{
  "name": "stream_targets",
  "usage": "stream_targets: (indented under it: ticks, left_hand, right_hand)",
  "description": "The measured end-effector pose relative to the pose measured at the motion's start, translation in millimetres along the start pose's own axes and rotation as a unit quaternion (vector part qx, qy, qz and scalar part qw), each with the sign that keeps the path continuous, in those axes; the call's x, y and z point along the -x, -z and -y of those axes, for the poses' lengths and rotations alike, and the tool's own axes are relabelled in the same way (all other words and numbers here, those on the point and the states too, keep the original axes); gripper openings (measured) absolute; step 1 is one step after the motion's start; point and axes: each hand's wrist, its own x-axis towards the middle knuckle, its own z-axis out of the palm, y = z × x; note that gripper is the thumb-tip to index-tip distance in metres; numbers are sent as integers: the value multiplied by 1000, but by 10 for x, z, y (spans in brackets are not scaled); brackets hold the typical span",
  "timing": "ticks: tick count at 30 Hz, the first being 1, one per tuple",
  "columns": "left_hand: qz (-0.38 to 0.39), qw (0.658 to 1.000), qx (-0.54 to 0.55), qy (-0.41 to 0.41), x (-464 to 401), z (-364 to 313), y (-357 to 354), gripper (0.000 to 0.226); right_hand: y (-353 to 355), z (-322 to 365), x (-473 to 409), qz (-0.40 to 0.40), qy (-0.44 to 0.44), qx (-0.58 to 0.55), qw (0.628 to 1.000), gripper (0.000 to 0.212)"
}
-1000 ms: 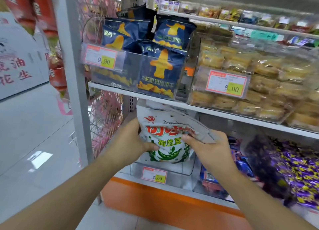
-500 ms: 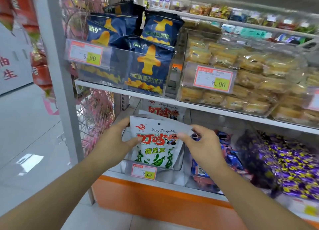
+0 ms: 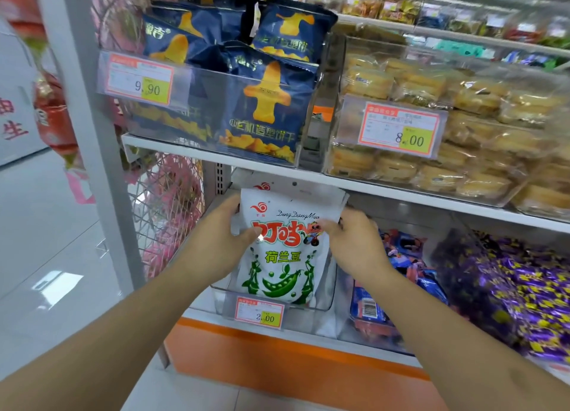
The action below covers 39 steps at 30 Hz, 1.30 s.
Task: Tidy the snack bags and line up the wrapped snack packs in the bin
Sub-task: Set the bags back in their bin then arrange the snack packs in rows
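Observation:
A white snack bag (image 3: 279, 256) printed with red characters and green pea pods stands upright in a clear bin (image 3: 271, 302) on the lower shelf. My left hand (image 3: 222, 241) grips its left edge with the thumb on the front. My right hand (image 3: 354, 244) pinches its right upper edge. More white bags (image 3: 296, 190) stand behind it. On the shelf above, a clear bin (image 3: 481, 154) holds several wrapped yellow snack packs, and dark blue biscuit bags (image 3: 265, 111) fill the bin beside it.
A grey shelf post (image 3: 92, 133) rises at left with a pink wire rack (image 3: 166, 207) behind it. Blue packs (image 3: 398, 287) and purple wrapped sweets (image 3: 518, 293) lie right of the white bags. The orange shelf base (image 3: 277, 355) runs below.
The white bag has gone from tilted in front of the bin to upright inside it. Both hands stayed on its sides and moved slightly up its edges.

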Motion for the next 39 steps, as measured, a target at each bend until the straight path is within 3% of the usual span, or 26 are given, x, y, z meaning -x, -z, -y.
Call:
stream_targets:
  ticks: [6, 10, 13, 17, 26, 34, 39]
  left_hand:
    - [-18, 999, 31, -3, -41, 7, 12, 37]
    - [-13, 1000, 19, 5, -19, 19, 19, 33]
    - [-29, 999, -5, 11, 0, 27, 25, 43]
    - [-30, 999, 6, 9, 53, 53, 70, 56]
    - [-8, 999, -43, -19, 237, -7, 135, 74]
    - [18, 1000, 14, -3, 158, -46, 75, 61]
    - [19, 999, 27, -5, -15, 56, 29, 55]
  right_hand:
    - [15, -19, -83, 8, -7, -61, 998, 38]
    - [-4, -28, -113, 37, -14, -40, 998, 35]
    - [11, -3, -112, 38, 10, 15, 999, 37]
    - [73, 0, -45, 18, 2, -10, 1000, 46]
    - [119, -112, 64, 11, 7, -44, 999, 34]
    - [57, -142, -152, -97, 49, 17, 994, 12]
    - [12, -128, -459, -69, 54, 78, 993, 16]
